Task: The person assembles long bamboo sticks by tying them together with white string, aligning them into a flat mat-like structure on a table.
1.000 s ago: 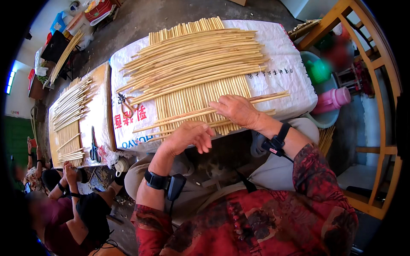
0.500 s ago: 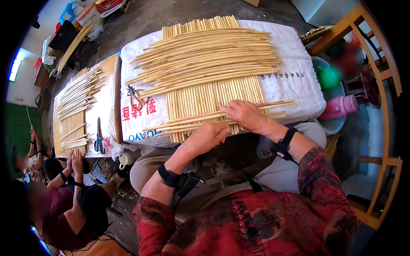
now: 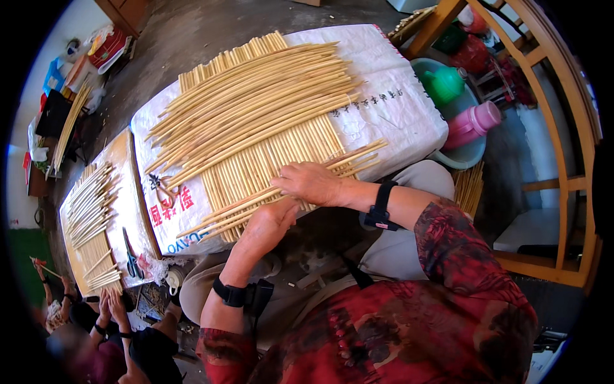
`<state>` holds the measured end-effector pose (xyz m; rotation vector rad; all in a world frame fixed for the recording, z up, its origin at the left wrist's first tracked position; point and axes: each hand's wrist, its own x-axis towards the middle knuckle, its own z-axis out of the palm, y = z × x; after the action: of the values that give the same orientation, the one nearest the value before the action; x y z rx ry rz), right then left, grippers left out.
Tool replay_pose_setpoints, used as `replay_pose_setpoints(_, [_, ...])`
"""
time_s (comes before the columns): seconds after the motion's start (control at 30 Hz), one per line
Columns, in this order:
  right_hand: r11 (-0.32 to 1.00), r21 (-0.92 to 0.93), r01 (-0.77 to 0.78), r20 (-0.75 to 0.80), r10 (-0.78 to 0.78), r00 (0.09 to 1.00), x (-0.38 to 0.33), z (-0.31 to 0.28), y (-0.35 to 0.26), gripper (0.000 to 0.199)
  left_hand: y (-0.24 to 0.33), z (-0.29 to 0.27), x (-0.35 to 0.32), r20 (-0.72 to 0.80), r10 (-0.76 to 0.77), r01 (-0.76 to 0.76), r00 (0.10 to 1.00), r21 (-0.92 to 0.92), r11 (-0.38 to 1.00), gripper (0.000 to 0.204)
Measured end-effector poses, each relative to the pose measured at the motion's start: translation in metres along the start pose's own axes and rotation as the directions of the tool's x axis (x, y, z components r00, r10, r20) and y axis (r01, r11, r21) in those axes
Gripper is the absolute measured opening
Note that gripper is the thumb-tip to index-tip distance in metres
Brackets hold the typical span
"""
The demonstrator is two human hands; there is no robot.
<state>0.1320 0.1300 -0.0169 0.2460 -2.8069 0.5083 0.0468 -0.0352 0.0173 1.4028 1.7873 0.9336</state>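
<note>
A mat of slender, pale yellow sticks point(image 3: 275, 147) lies on the table, its sticks side by side. Many longer loose sticks point(image 3: 256, 96) are spread crosswise over its far part. Across its near edge run several more loose sticks point(image 3: 214, 221). My right hand point(image 3: 313, 181) rests over these near sticks with its fingers curled round them. Just left of it, my left hand point(image 3: 263, 227) is closed at the mat's near edge, knuckles up; what its fingers pinch is hidden. A pair of scissors point(image 3: 166, 192) lies left of the mat.
White woven sacking point(image 3: 409, 121) covers the table. At right, a basin point(image 3: 470, 153) holds a pink flask point(image 3: 473, 125) and a green one point(image 3: 443, 85), beside a wooden frame point(image 3: 563, 121). At left, a co-worker's hands point(image 3: 112, 307) touch another stick mat point(image 3: 99, 253), near dark scissors point(image 3: 132, 259).
The whole view has turned, so the table sits further left and more slanted. Both my hands stay together at the mat's near edge, with little change in their grip.
</note>
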Motion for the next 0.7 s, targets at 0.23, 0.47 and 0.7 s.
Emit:
replay_pose_setpoints(0.23, [1.000, 0.010, -0.015, -0.020, 0.016, 1.000, 0.005, 0.004, -0.002, 0.021, -0.002, -0.001, -0.001, -0.013, -0.034, 0.035, 0.999, 0.015, 0.999, 0.014])
replay_pose_setpoints(0.47, [1.000, -0.022, 0.008, -0.013, -0.008, 1.000, 0.009, -0.007, -0.006, 0.028, -0.004, -0.032, 0.004, -0.423, 0.096, -0.033, 0.901, 0.152, 0.988, 0.013])
replay_pose_setpoints(0.7, [0.965, -0.185, 0.184, -0.086, -0.203, 0.975, 0.015, -0.017, -0.006, 0.029, -0.021, -0.043, 0.007, -0.127, -0.041, 0.076, 0.991, 0.287, 0.955, 0.020])
